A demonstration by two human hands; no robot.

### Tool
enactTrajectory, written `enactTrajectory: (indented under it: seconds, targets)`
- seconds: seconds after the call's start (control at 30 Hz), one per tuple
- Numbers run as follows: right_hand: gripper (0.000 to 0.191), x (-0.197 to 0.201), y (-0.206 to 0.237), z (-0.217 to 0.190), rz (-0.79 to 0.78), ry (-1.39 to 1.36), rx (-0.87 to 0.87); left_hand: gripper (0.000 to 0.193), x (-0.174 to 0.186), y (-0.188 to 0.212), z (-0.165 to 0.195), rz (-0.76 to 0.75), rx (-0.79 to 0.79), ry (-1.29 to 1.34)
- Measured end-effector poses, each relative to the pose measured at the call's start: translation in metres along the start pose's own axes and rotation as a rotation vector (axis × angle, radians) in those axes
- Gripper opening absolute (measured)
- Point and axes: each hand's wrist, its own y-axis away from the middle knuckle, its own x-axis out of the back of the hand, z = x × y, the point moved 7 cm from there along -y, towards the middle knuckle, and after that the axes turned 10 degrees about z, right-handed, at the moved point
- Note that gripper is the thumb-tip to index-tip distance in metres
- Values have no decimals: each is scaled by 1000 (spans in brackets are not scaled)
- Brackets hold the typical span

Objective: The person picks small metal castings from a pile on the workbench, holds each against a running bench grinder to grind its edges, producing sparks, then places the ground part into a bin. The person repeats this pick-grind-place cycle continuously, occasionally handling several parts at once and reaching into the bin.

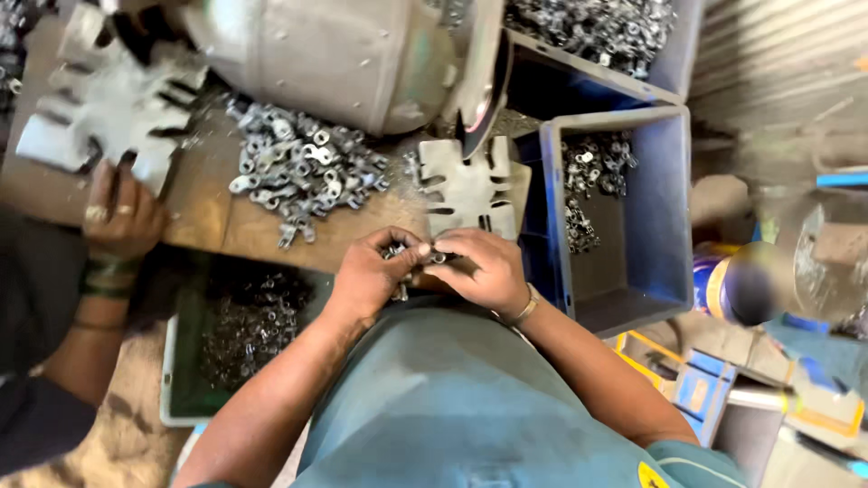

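Observation:
My left hand (372, 269) and my right hand (481, 266) meet at the near edge of a wooden bench (203, 208), both pinching small grey metal lug parts (418, 257) between the fingertips. Just beyond them lies a slotted metal plate (468, 188) under a round grinding wheel (484, 86) on a grey motor housing (330, 56). A heap of the same metal lugs (303, 169) lies on the bench to the left of my hands.
A blue plastic crate (644, 230) with several lugs stands to the right, another full crate (633, 36) behind it. Below the bench a green tray (185, 380) holds more parts. At left, another person's hand (122, 217) with rings rests by a second slotted plate (108, 104).

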Motion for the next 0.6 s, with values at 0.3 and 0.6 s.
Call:
enactTrajectory:
  seconds: [0.3, 0.6]
  targets:
    - [35, 21, -53, 44, 224, 259, -218, 21, -28, -30, 11, 135, -21, 15]
    - [37, 22, -93, 35, 280, 335, -143, 20, -10, -10, -27, 42, 101, -59]
